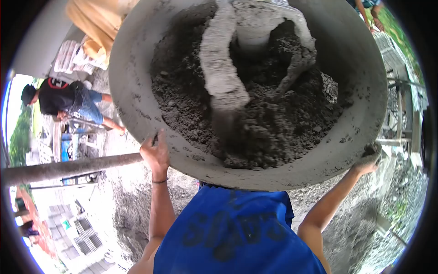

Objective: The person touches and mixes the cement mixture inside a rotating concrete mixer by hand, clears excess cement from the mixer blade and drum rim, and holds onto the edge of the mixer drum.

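The left hand (156,155) is clasping the near left side of the pan (132,68), its fingers lying over the rim (255,179). The right hand (367,160) is resting on the near right side, well apart from the left; its fingers are not showing clearly, so I cannot tell how firmly it is gripping. The pan is filling the space in front of the blue shirt (237,228), and grey mix (182,109) is lying inside it. A paddle (223,64) is showing blurred in the middle, so it is probably turning.

Working well here is, in my judgement, calling for an even, steady hold from both sides, with all fingers keeping to the outer edge. The left fingertips are pointing inward, so tucking them back is making sense.

The near rim is crossing in front of the shirt, leaving little room for leaning forward. On the left, a pole (73,168) is running up to the hand and limiting sideways room. Farther left, 1 co-worker (64,98) is standing well apart; another person's hand (378,23) is showing beyond the far right rim. Rough ground (353,228) is spreading on the right, looking freer for stepping.
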{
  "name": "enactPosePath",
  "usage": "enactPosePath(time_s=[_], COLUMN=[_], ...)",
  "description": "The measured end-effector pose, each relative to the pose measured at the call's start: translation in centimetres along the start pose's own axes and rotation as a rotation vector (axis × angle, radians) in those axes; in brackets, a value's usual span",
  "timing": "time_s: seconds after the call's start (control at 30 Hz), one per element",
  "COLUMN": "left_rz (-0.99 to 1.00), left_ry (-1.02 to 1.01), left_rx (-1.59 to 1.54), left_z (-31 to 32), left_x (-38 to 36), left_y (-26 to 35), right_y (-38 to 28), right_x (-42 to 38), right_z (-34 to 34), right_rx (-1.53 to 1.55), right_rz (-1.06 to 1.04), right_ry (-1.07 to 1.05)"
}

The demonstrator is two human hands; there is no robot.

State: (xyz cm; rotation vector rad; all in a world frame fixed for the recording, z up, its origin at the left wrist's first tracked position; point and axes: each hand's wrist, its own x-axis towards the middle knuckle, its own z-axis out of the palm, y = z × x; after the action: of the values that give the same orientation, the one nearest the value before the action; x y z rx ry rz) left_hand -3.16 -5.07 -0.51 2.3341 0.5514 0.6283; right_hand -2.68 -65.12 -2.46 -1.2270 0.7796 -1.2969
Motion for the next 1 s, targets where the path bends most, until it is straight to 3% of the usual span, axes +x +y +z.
enactPosePath(time_s=[0.27,0.37,0.43,0.5,0.57,0.67,0.8,0.87,1.0], left_rz=[0.033,-0.018,-0.019,0.010,0.045,0.005,0.003,-0.109,-0.009], left_ry=[0.013,0.029,0.071,0.122,0.039,-0.001,0.008,-0.018,-0.020], left_rx=[0.055,-0.021,-0.311,-0.340,-0.008,0.083,0.023,0.076,0.086], left_z=[0.1,0.2,0.6,0.8,0.5,0.2,0.4,0.0,-0.1], left_x=[0.1,-0.1,-0.2,-0.2,0.2,0.2,0.2,0.1,0.1], left_y=[-0.4,-1.2,-3.3,-1.2,-1.8,-1.1,-0.7,0.4,-1.1], right_y=[1.1,0.4,0.0,-0.4,-0.2,-0.2,-0.1,-0.5,-1.0], right_x=[1.1,0.6,0.2,0.0,0.1,-0.1,-0.1,-0.3,-0.7], right_z=[-0.9,-0.6,-0.3,0.0,-0.1,0.0,0.0,0.3,0.5], right_rx=[0.017,-0.023,-0.033,-0.025,-0.043,-0.089,-0.060,-0.049,-0.074], right_rz=[0.006,0.023,0.023,0.030,0.014,-0.014,-0.032,0.005,-0.049], right_ry=[-0.015,0.007,0.011,0.014,0.009,0.025,0.008,0.009,0.013])
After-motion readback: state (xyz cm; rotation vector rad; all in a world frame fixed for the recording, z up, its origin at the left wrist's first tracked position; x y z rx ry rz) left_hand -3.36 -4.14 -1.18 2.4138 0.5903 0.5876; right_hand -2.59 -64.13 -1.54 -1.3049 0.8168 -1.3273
